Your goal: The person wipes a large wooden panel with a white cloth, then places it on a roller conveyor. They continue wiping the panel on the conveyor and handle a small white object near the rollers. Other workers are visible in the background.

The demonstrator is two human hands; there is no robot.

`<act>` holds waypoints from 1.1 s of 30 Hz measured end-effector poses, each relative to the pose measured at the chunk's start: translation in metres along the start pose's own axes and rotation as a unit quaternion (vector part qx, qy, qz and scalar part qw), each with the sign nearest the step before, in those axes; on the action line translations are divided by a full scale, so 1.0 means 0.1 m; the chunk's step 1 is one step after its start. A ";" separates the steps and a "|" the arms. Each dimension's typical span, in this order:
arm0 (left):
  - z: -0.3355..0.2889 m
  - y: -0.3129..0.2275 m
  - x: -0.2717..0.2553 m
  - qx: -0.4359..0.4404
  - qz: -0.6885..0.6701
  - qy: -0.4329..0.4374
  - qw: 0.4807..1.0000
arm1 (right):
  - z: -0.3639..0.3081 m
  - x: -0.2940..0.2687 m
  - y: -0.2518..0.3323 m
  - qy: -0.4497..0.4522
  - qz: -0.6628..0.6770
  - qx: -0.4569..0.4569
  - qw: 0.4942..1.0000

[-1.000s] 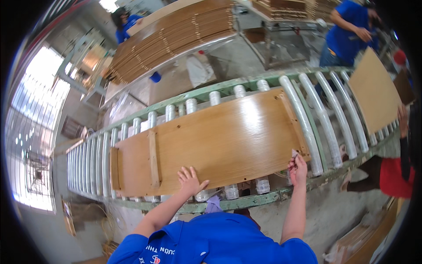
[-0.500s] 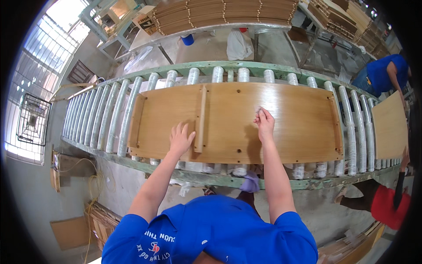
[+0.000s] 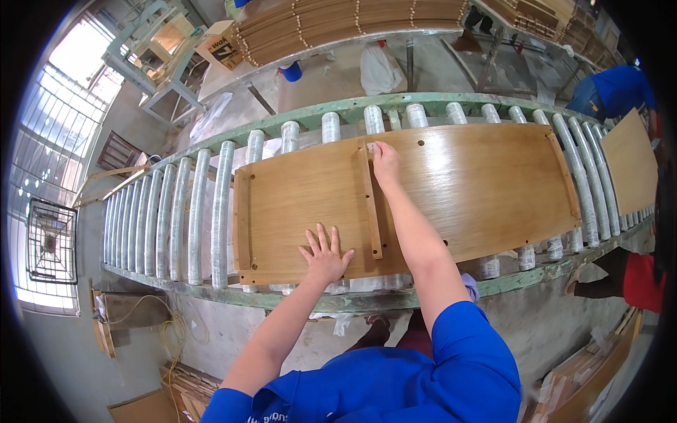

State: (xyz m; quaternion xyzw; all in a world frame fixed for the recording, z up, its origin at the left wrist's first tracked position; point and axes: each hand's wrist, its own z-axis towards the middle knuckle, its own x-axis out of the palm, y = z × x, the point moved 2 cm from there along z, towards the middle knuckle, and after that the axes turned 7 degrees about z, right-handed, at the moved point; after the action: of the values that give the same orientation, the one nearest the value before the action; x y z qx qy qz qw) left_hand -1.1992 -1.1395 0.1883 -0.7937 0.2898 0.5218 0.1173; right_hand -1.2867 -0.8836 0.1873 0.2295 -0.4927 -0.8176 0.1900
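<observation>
A long brown wooden panel (image 3: 486, 190) lies flat in front of me. It has dark holes along its edges and a wooden strip (image 3: 242, 229) at its left end; another strip (image 3: 563, 176) runs along the right end. A wooden crosspiece (image 3: 371, 218) stands across it, left of the middle. My left hand (image 3: 326, 258) presses flat on the panel left of the crosspiece, fingers spread. At the crosspiece's far end, my right hand (image 3: 386, 166) is closed in a pinch. Something small and pale shows at its fingertips, too small to name.
The panel rests on a roller conveyor with wrapped rollers (image 3: 220, 211) and a green frame (image 3: 338, 302). Beyond it, a table bears stacked wooden slats (image 3: 345, 17) and a carton (image 3: 220, 46). At right are a person in blue (image 3: 620, 92), a light board (image 3: 627, 166) and a person in red (image 3: 640, 282).
My right hand has moved left from over the panel to the crosspiece's far end. My left hand now lies flat, nearer to me. The panel sits farther right in view and looks tilted.
</observation>
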 end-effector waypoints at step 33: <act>0.01 -0.07 -0.02 -0.002 0.039 0.018 0.999 | -2.04 -1.31 0.69 0.136 -0.105 -0.096 0.980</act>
State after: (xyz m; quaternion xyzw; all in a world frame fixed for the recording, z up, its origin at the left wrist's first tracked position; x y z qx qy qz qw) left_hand -1.1963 -1.1329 0.1895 -0.7912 0.3219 0.5123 0.0898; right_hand -1.0589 -0.9903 0.1900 0.3698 -0.3550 -0.8376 0.1890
